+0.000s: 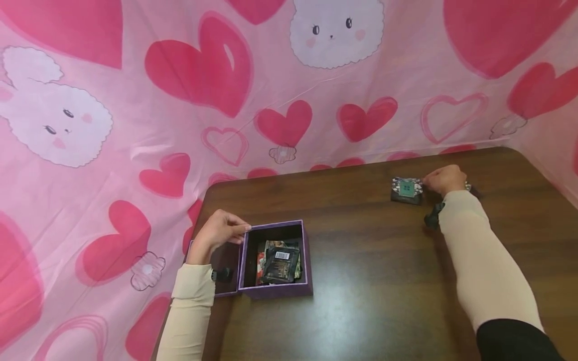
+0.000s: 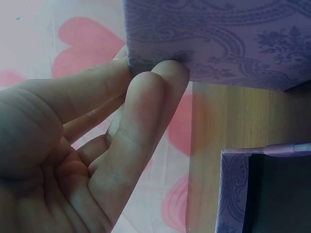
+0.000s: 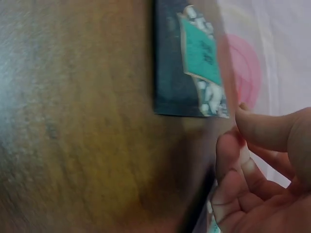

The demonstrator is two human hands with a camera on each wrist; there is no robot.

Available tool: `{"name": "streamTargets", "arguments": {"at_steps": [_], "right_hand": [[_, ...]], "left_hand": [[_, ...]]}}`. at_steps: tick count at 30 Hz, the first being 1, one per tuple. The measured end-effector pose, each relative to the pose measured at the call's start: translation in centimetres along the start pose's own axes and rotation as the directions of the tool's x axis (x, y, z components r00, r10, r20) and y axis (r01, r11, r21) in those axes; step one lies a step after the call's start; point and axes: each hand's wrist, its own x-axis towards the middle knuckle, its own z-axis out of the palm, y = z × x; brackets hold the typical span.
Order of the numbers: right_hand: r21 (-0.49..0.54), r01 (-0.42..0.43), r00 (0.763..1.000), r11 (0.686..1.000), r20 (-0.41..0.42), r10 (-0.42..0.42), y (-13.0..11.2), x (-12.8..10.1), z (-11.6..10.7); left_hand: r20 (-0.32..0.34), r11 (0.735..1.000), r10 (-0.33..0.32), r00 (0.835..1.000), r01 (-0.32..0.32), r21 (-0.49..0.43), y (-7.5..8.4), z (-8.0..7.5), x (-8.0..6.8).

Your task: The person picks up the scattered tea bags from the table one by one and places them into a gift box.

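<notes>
Left hand (image 1: 221, 231) pinches the far-left top corner of the open purple box (image 1: 276, 292), thumb and fingertips close together, with a purple-edged lid (image 2: 233, 194) lying just left of the box and a dark sachet with a barcode (image 1: 282, 265) on top of others inside. Right hand (image 1: 446, 179) is at the table's far right side, fingers bent and thumb near the index, just beside a green-labelled sachet (image 1: 406, 190) lying flat on the brown table (image 1: 361, 260); another sachet (image 1: 468, 186) is mostly hidden behind that hand, so cannot tell whether it grips anything.
</notes>
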Motion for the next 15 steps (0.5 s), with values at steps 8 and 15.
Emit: {"name": "streamTargets", "arguments": {"at_steps": [8,15], "right_hand": [[-0.115,0.065,0.997,0.991,-0.03,-0.069,-0.4,0.6,1.3],[-0.113,0.042,0.997,0.993,-0.063,-0.049,-0.5,1.0,1.9]], "left_hand": [[0.003,1.0,-0.004,1.0,0.004,0.005,0.1,-0.1,0.0],[0.007,1.0,0.005,1.0,-0.006,0.002,0.0,-0.1,0.0]]}}
